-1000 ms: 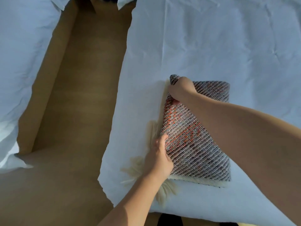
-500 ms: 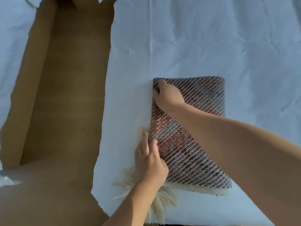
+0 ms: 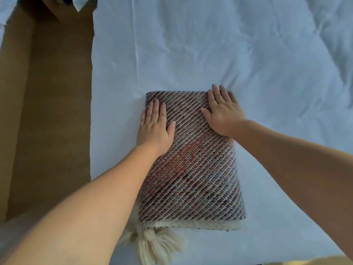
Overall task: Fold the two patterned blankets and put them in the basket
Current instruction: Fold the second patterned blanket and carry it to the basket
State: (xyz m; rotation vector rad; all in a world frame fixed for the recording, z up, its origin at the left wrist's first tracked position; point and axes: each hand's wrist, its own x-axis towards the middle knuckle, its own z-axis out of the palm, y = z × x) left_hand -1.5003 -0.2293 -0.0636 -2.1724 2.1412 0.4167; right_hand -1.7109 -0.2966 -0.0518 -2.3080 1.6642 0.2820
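Observation:
A folded patterned blanket (image 3: 193,178), woven in dark diagonal stripes with orange patches, lies as a neat rectangle on the white bed sheet (image 3: 210,44). Cream tassels (image 3: 152,243) stick out at its near left corner. My left hand (image 3: 154,127) lies flat, fingers together, on the blanket's far left edge. My right hand (image 3: 223,111) lies flat on its far right corner, fingertips just over the edge. Neither hand grips anything. No second blanket or basket is in view.
The bed's left edge runs down the frame, with brown wooden floor (image 3: 51,111) beside it. Another white-covered bed corner (image 3: 5,8) shows at the top left. The sheet stretches wide beyond and to the right of the blanket.
Both hands let go of the blanket's left edge and now press flat on its far end. The tassels along the left side are tucked under; only the near-corner ones show.

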